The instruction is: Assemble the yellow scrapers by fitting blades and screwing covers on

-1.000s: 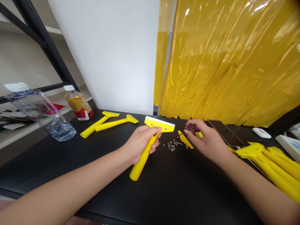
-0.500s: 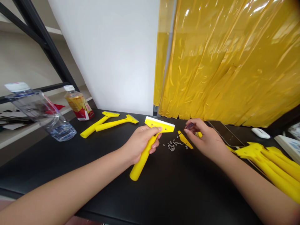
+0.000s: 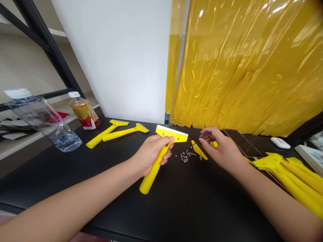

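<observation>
From the head view, a person's left hand (image 3: pixel 150 153) is clenched around the neck of a yellow plastic hand scraper (image 3: pixel 153 171), lifted slightly or resting on the black bench (image 3: pixel 75 188), which one cannot tell; the white-edged blade head (image 3: pixel 171 133) points far, the handle slants near. The scraper looks light and stiff, its thick, smooth handle the natural place to take hold, though the thin blade edge seems the part to treat with care. The right hand (image 3: pixel 222 146) is half open, its thumb and forefinger pinched on a small dark purplish piece (image 3: pixel 205 135), too small to identify, while the other fingers curl loosely. Between the hands lie a scatter of tiny metal screws and washers (image 3: pixel 185 156) and a slim yellow plastic strip (image 3: pixel 199 150). Two more yellow scrapers (image 3: pixel 118 133) lie far left, near a clear water bottle (image 3: pixel 45 122) and a drinks bottle (image 3: pixel 84 115); a heap of yellow scrapers (image 3: pixel 290 178) sits right, beyond it a smartphone (image 3: pixel 242 143), a white computer mouse (image 3: pixel 279 143) and a book (image 3: pixel 310 158); a yellow strip curtain (image 3: pixel 239 67) hangs behind.
</observation>
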Motion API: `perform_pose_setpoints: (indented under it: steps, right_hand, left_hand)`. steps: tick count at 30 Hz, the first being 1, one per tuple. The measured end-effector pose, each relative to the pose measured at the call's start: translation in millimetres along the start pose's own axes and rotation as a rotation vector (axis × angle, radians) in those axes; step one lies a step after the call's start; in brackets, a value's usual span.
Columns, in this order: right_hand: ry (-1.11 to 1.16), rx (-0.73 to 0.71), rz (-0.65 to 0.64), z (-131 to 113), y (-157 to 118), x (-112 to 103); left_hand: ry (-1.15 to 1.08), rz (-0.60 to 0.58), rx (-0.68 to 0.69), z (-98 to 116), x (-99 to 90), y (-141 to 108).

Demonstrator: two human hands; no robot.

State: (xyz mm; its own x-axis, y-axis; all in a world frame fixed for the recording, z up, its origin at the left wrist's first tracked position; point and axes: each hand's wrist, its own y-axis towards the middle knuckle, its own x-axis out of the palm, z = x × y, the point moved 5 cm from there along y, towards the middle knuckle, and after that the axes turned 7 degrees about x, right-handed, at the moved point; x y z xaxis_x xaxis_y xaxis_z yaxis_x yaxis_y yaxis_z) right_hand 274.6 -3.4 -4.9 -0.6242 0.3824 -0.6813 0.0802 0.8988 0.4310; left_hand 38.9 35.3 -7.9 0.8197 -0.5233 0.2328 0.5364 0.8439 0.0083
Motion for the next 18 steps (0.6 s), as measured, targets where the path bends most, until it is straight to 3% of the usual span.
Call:
perform_pose_setpoints:
  steps: [18]
  right_hand:
    - [-0.02,-0.007,0.017,-1.1,0.8,-1.2]
  left_hand:
    - [0.0,0.008,-0.017,0.3,0.9,-0.8]
